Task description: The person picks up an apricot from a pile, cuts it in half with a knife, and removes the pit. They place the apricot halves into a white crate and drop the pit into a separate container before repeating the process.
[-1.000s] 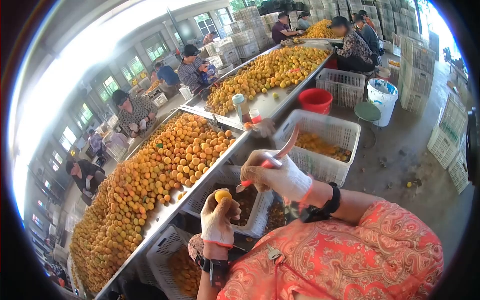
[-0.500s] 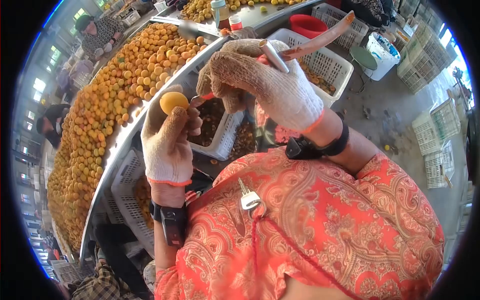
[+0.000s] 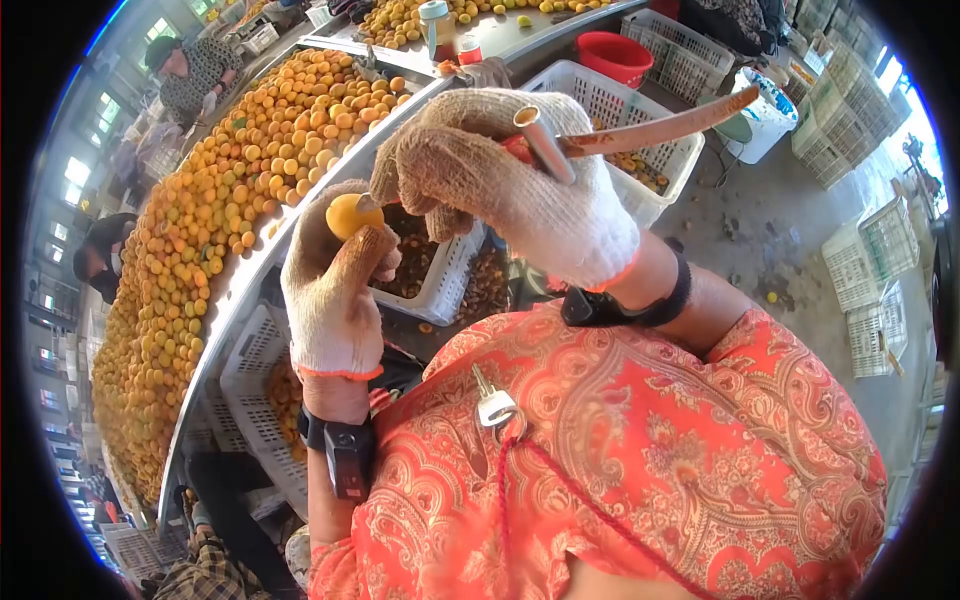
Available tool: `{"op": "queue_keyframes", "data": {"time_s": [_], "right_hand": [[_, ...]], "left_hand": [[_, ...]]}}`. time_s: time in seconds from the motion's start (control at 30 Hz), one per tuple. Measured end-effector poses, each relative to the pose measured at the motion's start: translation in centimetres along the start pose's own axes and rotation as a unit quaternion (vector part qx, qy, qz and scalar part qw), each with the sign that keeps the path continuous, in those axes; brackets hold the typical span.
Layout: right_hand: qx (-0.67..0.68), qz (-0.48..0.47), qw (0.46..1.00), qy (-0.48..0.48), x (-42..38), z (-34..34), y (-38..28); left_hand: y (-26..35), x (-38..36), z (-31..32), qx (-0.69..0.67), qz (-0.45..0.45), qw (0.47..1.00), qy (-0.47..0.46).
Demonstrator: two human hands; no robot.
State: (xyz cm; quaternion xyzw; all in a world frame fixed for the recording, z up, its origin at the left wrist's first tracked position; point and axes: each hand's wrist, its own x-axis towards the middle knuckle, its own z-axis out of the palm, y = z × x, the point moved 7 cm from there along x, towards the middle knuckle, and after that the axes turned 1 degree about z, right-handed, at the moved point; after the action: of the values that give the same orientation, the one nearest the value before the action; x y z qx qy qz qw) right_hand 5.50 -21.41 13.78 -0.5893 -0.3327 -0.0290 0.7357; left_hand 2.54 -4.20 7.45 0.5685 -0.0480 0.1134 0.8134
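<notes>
My left hand [image 3: 335, 285], in a dirty knitted glove, is closed around a yellow apricot [image 3: 349, 216], pinched between thumb and fingers. My right hand [image 3: 500, 170], gloved too, is wrapped round a small knife [image 3: 367, 203]; most of its handle is hidden by the glove. The short metal blade meets the apricot's right side. A metal tube [image 3: 545, 145] and a long, curved brown strip [image 3: 660, 130] stick out at the back of the right fist. Below the hands stands a white crate [image 3: 447, 285] with dark fruit pieces inside.
A heap of apricots [image 3: 190, 260] covers the metal table [image 3: 225, 320] at left. Another white crate [image 3: 685, 165], a red basin [image 3: 614, 58] and a white bucket [image 3: 765, 120] stand at right. Co-workers sit across the table. A key [image 3: 492, 402] hangs over my patterned clothing.
My right hand has moved slightly left and brought the blade from beside the apricot against it. The brown strip has swung lower and to the right. My left hand keeps hold of the apricot.
</notes>
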Motion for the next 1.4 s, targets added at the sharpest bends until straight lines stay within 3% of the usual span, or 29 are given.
{"op": "queue_keyframes", "data": {"time_s": [0.23, 0.3, 0.37, 0.43, 0.63, 0.7, 0.77, 0.83, 0.9, 0.93, 1.13, 1.17, 1.23, 1.37, 1.4], "right_hand": [[-0.014, 0.009, 1.0, 0.018, 0.1, 0.5, 1.3], [-0.079, -0.122, 0.989, -0.009, 0.2, 1.0, 0.8], [-0.093, -0.119, 0.988, -0.008, 0.3, 1.3, 0.5], [-0.084, -0.059, 0.995, 0.003, 0.7, 1.4, 1.4], [-0.006, -0.07, 0.997, -0.038, 0.6, 2.1, 1.8], [-0.059, -0.102, 0.992, -0.035, 0.8, 1.8, 1.4], [-0.051, -0.071, 0.995, -0.05, 1.0, 2.0, 2.4], [-0.118, -0.074, 0.988, -0.066, 1.1, 2.7, 2.8], [-0.19, -0.075, 0.975, -0.088, 0.8, 3.1, 2.9], [-0.194, -0.076, 0.974, -0.087, 0.9, 3.0, 3.0], [-0.229, -0.041, 0.966, -0.11, 0.8, 4.0, 3.6], [-0.237, -0.059, 0.964, -0.107, 0.7, 4.3, 3.3], [-0.244, -0.079, 0.961, -0.105, 0.8, 4.5, 3.0], [-0.28, -0.093, 0.948, -0.123, 0.6, 5.1, 3.3], [-0.294, -0.106, 0.942, -0.127, 0.4, 5.5, 3.4]], "left_hand": [[-0.3, 0.3, -0.6, 0.036, -0.001, 0.999, 0.025], [-0.2, 0.3, -0.5, 0.055, 0.0, 0.998, 0.037], [-0.1, 0.4, -0.7, 0.076, 0.001, 0.996, 0.05], [-0.5, 0.6, -0.8, 0.093, -0.001, 0.995, 0.04], [-2.3, 1.4, -1.6, 0.027, 0.003, 1.0, 0.01], [-3.3, 1.6, -2.3, -0.001, -0.061, 0.998, 0.011], [-5.2, 2.1, -2.4, -0.114, -0.134, 0.984, -0.014], [-6.3, 1.4, -2.2, -0.18, -0.218, 0.959, 0.033], [-7.2, 1.2, -1.9, -0.158, -0.232, 0.96, 0.018], [-7.2, 0.6, -1.4, -0.142, -0.239, 0.957, 0.079], [-7.8, -0.4, -1.7, -0.026, -0.279, 0.96, 0.021], [-8.2, -0.5, -2.7, -0.026, -0.279, 0.96, 0.024], [-9.4, -0.4, -3.4, -0.164, -0.304, 0.937, -0.049], [-10.7, 0.2, -5.5, -0.109, -0.26, 0.959, -0.017], [-10.7, 0.0, -5.5, -0.173, -0.275, 0.946, 0.011]]}}
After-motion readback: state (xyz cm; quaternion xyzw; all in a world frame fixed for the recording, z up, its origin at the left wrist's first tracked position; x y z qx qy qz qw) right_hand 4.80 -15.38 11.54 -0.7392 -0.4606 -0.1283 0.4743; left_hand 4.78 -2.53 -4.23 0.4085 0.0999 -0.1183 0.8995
